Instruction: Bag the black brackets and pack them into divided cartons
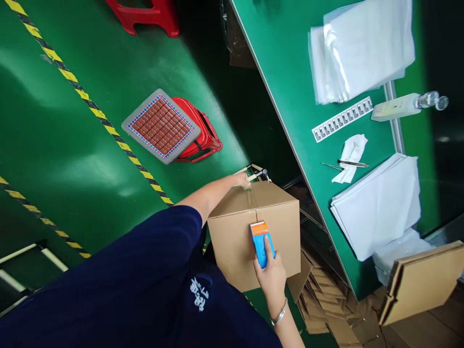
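A closed cardboard box (259, 246) stands in front of me, with clear tape along the seam of its top. My right hand (271, 278) grips a blue tape dispenser (263, 246) with an orange toothed head, held against the near side of the box, just below the top edge. At the far end of the top seam, my left hand (241, 180) rests by the box edge; its fingers are mostly hidden, so I cannot tell whether they hold anything.
On the right, a green table (290, 96) bears plastic bags (369, 48), a white slotted strip (342, 119), a clear bottle (397, 107), tweezers (353, 163) and white sheets (377, 208). Flattened cartons (326, 304) lie below it. A red stool (199, 130) carries a patterned cushion (161, 126).
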